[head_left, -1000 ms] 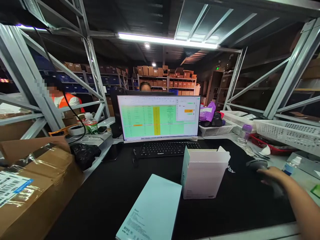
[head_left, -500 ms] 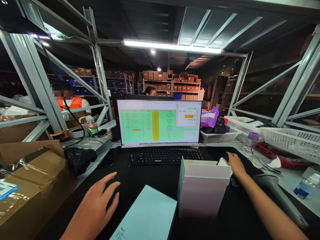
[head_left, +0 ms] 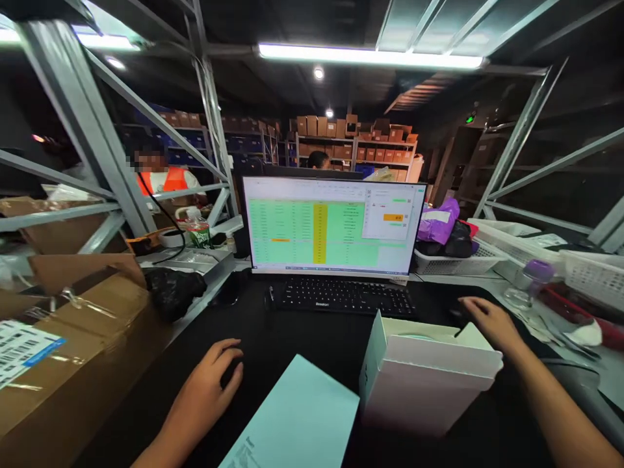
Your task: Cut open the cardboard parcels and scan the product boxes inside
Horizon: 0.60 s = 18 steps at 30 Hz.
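Note:
My left hand (head_left: 209, 383) hovers over or rests on the black desk mat, fingers loosely bent and thumb apart, holding nothing. To its right a flat light-blue box (head_left: 297, 416) lies with small print at its lower end. Beside that stands a white box (head_left: 429, 383), its top flaps raised and something pale just showing inside. Past the box's far right corner is my right hand (head_left: 492, 325), fingers stretched out to the left. A dark rounded object (head_left: 455, 313), perhaps a mouse, sits by its fingertips; whether they touch is unclear.
A monitor (head_left: 331, 227) showing a spreadsheet stands behind a black keyboard (head_left: 341, 296). At left is a taped carton (head_left: 97, 325) beside a black bag (head_left: 175, 292). White baskets (head_left: 458, 260) and a grey handheld scanner (head_left: 580, 383) are at right. A person in an orange vest (head_left: 175, 182) is beyond the rack.
My view has shifted, with the monitor and boxes now further right. My left hand's fingers have drawn closer together. My right hand stays beyond the white box.

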Each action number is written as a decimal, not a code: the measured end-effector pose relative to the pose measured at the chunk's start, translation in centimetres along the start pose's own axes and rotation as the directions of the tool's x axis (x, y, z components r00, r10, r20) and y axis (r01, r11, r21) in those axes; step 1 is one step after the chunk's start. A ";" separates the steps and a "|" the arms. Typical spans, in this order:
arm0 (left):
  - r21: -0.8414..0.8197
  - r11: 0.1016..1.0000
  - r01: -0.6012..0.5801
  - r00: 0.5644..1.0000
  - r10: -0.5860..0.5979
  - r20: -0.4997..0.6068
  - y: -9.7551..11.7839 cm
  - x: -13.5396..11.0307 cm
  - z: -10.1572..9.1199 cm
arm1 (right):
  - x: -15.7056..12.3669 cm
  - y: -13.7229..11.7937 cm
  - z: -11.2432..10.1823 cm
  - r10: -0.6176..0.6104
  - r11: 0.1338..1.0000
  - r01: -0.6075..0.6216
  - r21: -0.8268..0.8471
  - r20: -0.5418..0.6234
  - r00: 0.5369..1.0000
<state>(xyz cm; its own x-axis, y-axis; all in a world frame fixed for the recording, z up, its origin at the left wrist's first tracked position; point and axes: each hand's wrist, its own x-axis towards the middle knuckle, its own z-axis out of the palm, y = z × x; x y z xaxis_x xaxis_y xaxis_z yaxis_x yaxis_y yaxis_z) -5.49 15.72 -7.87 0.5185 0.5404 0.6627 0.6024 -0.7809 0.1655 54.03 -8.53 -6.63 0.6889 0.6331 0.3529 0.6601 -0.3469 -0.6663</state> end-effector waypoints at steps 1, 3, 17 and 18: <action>-0.031 0.999 0.012 1.000 -0.012 0.011 -0.2 -0.2 0.1 | -0.6 -1.0 -1.6 -0.006 0.992 -0.003 0.124 0.071 0.997; -0.077 0.996 0.041 0.998 -0.038 0.044 -0.8 -0.7 0.0 | -2.5 -3.1 -4.4 -0.091 0.913 -0.006 0.407 0.218 0.972; -0.335 0.821 0.461 0.796 -0.215 0.566 4.9 -2.0 -4.0 | -17.6 -9.9 3.4 0.090 0.939 -0.223 0.263 0.438 0.894; -0.364 0.804 0.471 0.770 -0.174 0.613 5.7 -2.4 -4.2 | -17.4 -10.0 3.4 0.089 0.940 -0.208 0.270 0.396 0.914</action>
<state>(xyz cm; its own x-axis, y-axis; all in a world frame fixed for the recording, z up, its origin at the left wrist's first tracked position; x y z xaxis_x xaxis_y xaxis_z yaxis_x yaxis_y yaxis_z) -5.83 8.69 -5.46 0.6667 0.7446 0.0336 0.5078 -0.4868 0.7108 34.38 -13.76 -8.32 0.5696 0.8219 0.0035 0.3967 -0.2711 -0.8770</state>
